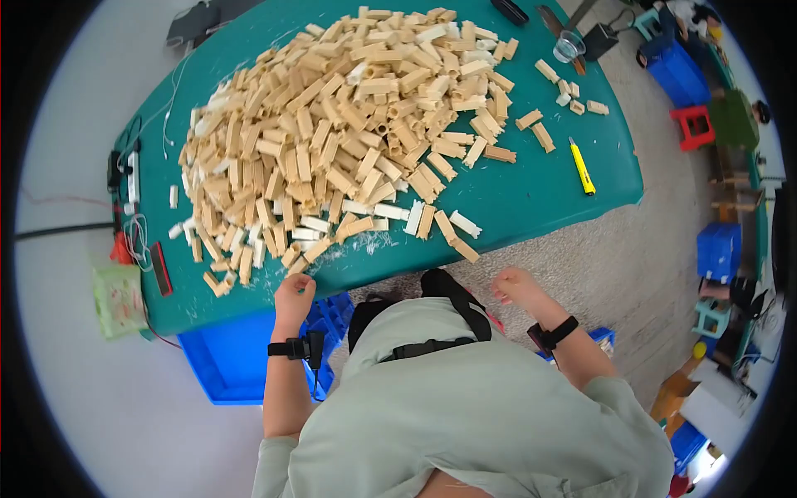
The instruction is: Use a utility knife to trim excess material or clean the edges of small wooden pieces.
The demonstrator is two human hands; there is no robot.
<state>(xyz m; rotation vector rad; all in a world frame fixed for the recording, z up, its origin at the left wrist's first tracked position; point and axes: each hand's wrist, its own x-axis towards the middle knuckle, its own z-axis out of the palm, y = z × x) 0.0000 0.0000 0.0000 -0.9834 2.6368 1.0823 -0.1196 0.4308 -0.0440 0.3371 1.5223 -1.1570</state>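
Observation:
My left hand [294,300] is at the near edge of the green table, its fingers curled closed. Just beyond its fingertips lies a pale wooden block [299,266]; I cannot tell whether they touch. My right hand [518,287] hangs over the floor, off the table's near edge, with its fingers curled in. Whatever either hand may hold is hidden by the fingers. A large heap of short, hollow wooden blocks [332,124] with notched ends covers much of the table. Some whiter blocks [414,217] lie at its near side.
A yellow utility knife [582,166] lies on the table's right part, near several loose blocks [546,70]. A clear cup [568,47] stands farther back. A power strip [133,178] and cables run along the left edge. A blue bin [224,357] sits below the table.

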